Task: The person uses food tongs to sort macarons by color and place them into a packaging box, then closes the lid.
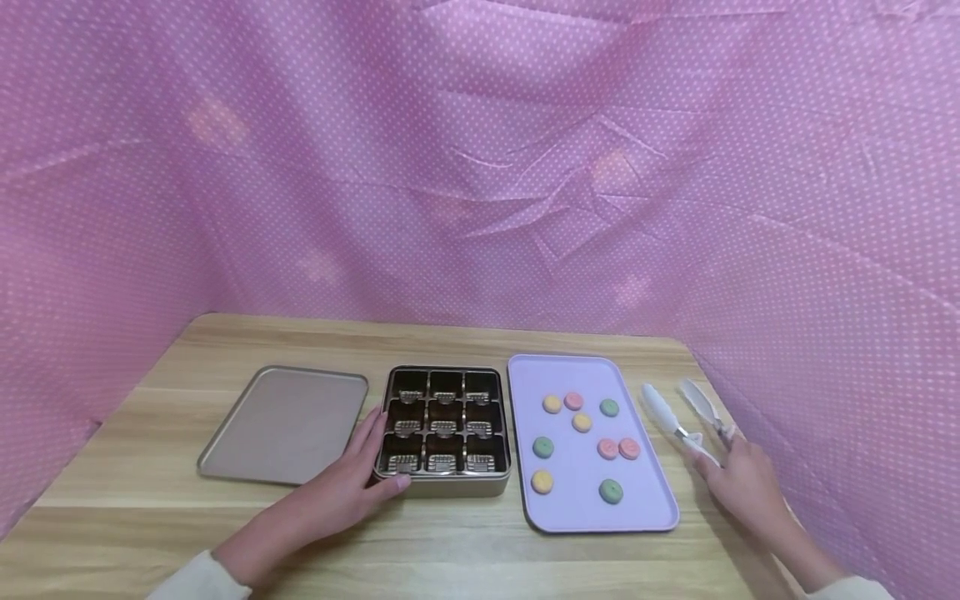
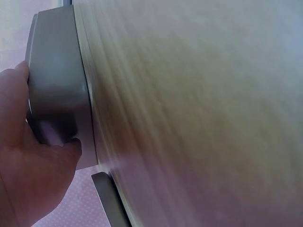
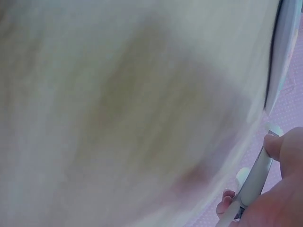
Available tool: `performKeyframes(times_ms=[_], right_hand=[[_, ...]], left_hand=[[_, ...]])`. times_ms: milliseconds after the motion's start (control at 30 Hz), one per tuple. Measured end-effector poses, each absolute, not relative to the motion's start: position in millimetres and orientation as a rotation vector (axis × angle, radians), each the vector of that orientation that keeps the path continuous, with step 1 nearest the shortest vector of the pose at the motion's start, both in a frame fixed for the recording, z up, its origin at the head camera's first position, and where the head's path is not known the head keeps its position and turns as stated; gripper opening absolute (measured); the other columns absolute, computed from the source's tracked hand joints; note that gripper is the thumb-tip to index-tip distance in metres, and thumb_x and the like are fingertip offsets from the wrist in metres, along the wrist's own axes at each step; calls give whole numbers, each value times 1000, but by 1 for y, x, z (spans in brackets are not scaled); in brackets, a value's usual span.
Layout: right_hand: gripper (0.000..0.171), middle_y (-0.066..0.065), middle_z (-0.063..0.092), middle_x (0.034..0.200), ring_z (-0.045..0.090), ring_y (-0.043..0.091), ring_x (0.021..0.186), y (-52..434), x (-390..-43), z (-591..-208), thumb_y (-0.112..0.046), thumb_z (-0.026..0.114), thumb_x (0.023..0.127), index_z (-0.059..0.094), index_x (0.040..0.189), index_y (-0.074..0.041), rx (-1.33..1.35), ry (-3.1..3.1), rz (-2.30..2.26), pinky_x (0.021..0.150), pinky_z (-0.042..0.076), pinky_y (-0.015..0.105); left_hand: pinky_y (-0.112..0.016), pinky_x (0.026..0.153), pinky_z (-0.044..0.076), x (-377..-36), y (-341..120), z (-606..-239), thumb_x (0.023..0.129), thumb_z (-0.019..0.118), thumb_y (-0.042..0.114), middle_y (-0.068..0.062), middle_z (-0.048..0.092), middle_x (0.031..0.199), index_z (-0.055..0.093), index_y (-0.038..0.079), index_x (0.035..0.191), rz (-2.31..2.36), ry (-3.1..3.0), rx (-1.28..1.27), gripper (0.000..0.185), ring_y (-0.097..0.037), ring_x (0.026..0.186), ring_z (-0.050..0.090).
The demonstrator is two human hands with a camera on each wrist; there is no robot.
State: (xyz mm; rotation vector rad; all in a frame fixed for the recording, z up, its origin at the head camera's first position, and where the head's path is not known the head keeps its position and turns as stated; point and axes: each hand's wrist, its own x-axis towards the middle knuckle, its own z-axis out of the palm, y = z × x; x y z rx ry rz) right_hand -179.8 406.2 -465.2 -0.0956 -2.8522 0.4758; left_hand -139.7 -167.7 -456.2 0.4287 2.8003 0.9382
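Both wrist views are blurry, so finger detail's hard to make out. The right hand [image 1: 738,479] grips white plastic tongs [image 1: 686,414], tips spread, just right of a lilac rectangular tray [image 1: 577,504] with small round coloured cookies [image 1: 581,422]. The left hand [image 1: 352,479] holds the corner of a gold nine-compartment tin [image 1: 444,486]; its flat metal lid [image 1: 285,425] lies just left.
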Motion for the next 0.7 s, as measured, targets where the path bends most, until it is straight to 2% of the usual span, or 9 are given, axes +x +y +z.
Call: performKeyframes(times_ms=[100, 133, 300, 367, 433, 567, 700], right_hand=[[67, 40, 59, 91, 60, 52, 80, 405, -179, -462, -35, 73, 91, 53, 114, 24, -55, -2864, 464, 67, 49, 64], [67, 40, 59, 93, 60, 50, 80, 404, -178, -461, -34, 72, 91, 52, 117, 24, -44, -2877, 466, 66, 50, 63], [74, 47, 55, 113, 57, 60, 98, 397, -174, -453, -31, 70, 93, 44, 132, 26, -8, -2935, 494, 76, 50, 68], [76, 49, 51, 121, 52, 64, 109, 393, -172, -451, -29, 70, 93, 40, 135, 27, 19, -2943, 506, 84, 47, 72], [74, 49, 51, 122, 50, 64, 112, 390, -170, -449, -27, 71, 93, 41, 135, 26, 48, -2942, 513, 88, 45, 74], [62, 40, 59, 111, 57, 56, 103, 387, -169, -446, -22, 74, 90, 51, 128, 21, 132, -2913, 487, 82, 49, 68], [59, 37, 62, 109, 59, 53, 101, 383, -168, -443, -21, 76, 88, 53, 126, 18, 185, -2905, 434, 81, 50, 66]], left_hand=[[-66, 113, 34, -140, -168, -457, 91, 48, 75, -7, -17, 169, -7, 15, 163, 939, 2806, 427, 109, -49, 145, 31], [-66, 113, 35, -140, -168, -457, 91, 48, 75, -7, -17, 169, -7, 15, 163, 940, 2807, 428, 109, -49, 145, 31], [-66, 113, 34, -140, -169, -459, 91, 47, 76, -7, -17, 169, -8, 15, 163, 940, 2807, 428, 109, -49, 145, 30], [-66, 113, 35, -141, -169, -459, 91, 47, 76, -7, -17, 169, -7, 15, 163, 938, 2807, 429, 109, -49, 145, 31], [-67, 113, 35, -141, -169, -459, 91, 47, 76, -8, -17, 169, -7, 15, 163, 938, 2807, 431, 109, -50, 145, 31], [-66, 112, 36, -140, -169, -459, 91, 47, 76, -8, -17, 169, -8, 15, 162, 936, 2806, 429, 109, -50, 145, 32], [-66, 112, 37, -140, -169, -459, 91, 47, 76, -8, -17, 169, -9, 16, 162, 935, 2802, 424, 108, -50, 144, 33]])
